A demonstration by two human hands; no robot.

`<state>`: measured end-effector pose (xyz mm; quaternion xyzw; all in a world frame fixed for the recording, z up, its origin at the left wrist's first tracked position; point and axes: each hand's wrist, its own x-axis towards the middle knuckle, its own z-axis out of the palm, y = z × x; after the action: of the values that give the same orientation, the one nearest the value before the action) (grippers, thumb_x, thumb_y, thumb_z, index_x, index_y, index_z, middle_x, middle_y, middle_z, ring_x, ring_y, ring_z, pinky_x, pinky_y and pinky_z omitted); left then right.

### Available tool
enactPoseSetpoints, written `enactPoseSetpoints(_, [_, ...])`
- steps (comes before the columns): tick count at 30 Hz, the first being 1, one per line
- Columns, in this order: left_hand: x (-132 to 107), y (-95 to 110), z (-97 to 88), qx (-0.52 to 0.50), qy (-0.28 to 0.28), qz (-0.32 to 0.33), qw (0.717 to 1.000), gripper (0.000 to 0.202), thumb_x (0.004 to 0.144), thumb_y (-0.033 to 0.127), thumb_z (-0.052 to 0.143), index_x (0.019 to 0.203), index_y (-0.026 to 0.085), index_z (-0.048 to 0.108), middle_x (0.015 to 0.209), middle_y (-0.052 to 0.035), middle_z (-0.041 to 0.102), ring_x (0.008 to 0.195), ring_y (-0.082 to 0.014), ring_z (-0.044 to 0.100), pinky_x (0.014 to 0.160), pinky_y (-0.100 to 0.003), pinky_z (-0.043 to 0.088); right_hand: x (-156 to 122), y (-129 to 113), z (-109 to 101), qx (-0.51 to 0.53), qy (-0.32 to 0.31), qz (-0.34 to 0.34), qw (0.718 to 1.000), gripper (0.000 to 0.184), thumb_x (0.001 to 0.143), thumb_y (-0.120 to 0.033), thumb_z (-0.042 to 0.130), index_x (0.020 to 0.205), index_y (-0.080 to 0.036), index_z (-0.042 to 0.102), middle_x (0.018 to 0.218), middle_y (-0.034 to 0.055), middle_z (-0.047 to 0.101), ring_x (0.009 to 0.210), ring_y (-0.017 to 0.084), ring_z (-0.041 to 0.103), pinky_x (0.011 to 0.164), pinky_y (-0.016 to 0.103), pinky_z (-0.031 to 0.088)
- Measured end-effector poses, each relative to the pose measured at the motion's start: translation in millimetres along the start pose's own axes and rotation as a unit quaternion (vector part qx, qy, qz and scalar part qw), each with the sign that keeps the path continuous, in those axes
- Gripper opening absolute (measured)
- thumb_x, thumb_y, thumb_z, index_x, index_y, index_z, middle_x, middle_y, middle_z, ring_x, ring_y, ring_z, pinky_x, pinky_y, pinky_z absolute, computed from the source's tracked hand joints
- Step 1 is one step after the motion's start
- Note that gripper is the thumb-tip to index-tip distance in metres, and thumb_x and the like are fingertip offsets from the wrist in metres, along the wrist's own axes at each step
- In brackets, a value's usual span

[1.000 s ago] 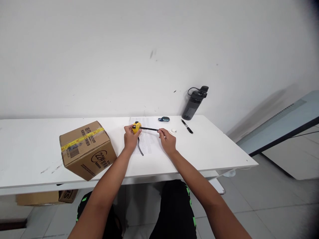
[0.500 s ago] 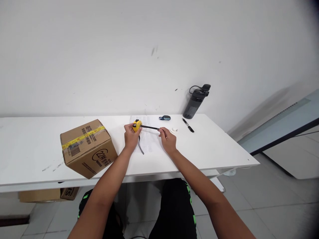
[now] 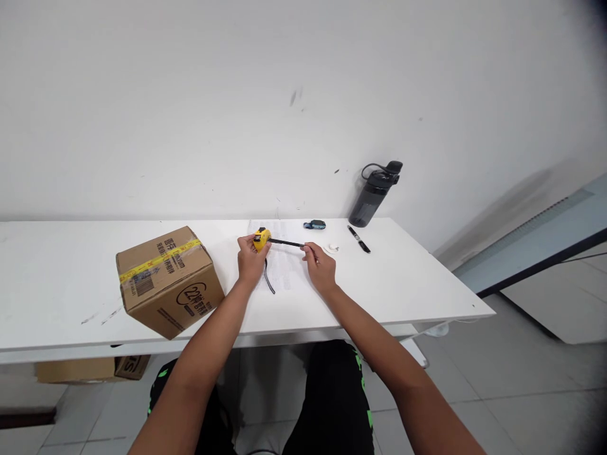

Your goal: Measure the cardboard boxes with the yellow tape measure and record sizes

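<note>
My left hand (image 3: pixel 250 258) is closed around a yellow and black tape measure (image 3: pixel 262 238), with a black wrist strap (image 3: pixel 268 280) dangling below it. From the case a short length of dark blade (image 3: pixel 286 242) runs to the right. My right hand (image 3: pixel 320 264) pinches the free end of that blade between thumb and fingers. Both hands are over a thin, pale sheet (image 3: pixel 281 273) lying on the white table (image 3: pixel 389 278). Just beyond the right hand is a small white round object (image 3: pixel 331 248), whose kind I cannot make out.
A taped cardboard box (image 3: pixel 168 278) stands left of my forearm. At the back are a small blue and black object (image 3: pixel 315 224), a black pen (image 3: pixel 359 239) and a dark water bottle (image 3: pixel 372 197) near the wall. Another box (image 3: pixel 78 371) sits beneath the table.
</note>
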<state>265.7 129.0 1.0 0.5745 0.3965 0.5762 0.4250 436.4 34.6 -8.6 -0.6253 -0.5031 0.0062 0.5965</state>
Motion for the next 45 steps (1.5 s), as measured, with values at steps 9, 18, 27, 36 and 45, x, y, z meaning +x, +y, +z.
enactPoseSetpoints(9, [0, -3, -0.1, 0.001, 0.002, 0.0, 1.0, 0.052, 0.076, 0.036, 0.08, 0.115, 0.025, 0.046, 0.119, -0.0102, 0.07, 0.113, -0.0228, 0.068, 0.095, -0.038, 0.053, 0, 3, 2, -0.022, 0.011, -0.015, 1.0, 0.04, 0.095, -0.051, 0.046, 0.107, -0.02, 0.068, 0.094, 0.0071, 0.078, 0.071, 0.02, 0.074, 0.067, 0.032, 0.056])
enactPoseSetpoints(18, [-2, 3, -2.0, 0.03, 0.003, 0.003, 1.0, 0.049, 0.079, 0.037, 0.076, 0.115, 0.027, 0.044, 0.109, -0.0064, 0.073, 0.103, -0.0215, 0.071, 0.088, -0.035, 0.053, 1, 2, 0, 0.005, 0.004, 0.019, 1.0, 0.041, 0.094, -0.054, 0.046, 0.108, -0.021, 0.066, 0.096, 0.0066, 0.077, 0.071, 0.019, 0.074, 0.07, 0.032, 0.057])
enactPoseSetpoints(27, [-3, 10, -1.9, 0.039, 0.0, -0.003, 0.999, 0.048, 0.081, 0.033, 0.072, 0.117, 0.027, 0.041, 0.102, -0.0032, 0.072, 0.096, -0.019, 0.071, 0.082, -0.03, 0.051, 9, 5, -2, 0.086, 0.028, 0.099, 0.991, 0.037, 0.09, -0.053, 0.052, 0.107, -0.021, 0.061, 0.096, 0.0053, 0.071, 0.073, 0.017, 0.068, 0.07, 0.033, 0.054])
enactPoseSetpoints(36, [-6, 7, -1.2, 0.075, -0.018, 0.044, 0.996, 0.047, 0.083, 0.036, 0.07, 0.12, 0.026, 0.043, 0.111, -0.0062, 0.07, 0.104, -0.0205, 0.069, 0.089, -0.035, 0.052, 13, 23, 14, -0.07, -0.065, 0.118, 0.988, 0.038, 0.089, -0.05, 0.051, 0.109, -0.021, 0.064, 0.103, 0.0103, 0.066, 0.095, 0.025, 0.064, 0.084, 0.043, 0.054])
enactPoseSetpoints(45, [-75, 87, -13.8, -0.02, -0.014, 0.262, 0.965, 0.045, 0.082, 0.034, 0.075, 0.115, 0.026, 0.045, 0.124, -0.0123, 0.065, 0.113, -0.0246, 0.068, 0.092, -0.041, 0.056, 3, -63, -22, 0.089, -0.152, -0.063, 0.982, 0.063, 0.093, -0.072, 0.038, 0.131, -0.025, 0.056, 0.145, 0.0168, 0.052, 0.133, 0.032, 0.052, 0.103, 0.054, 0.048])
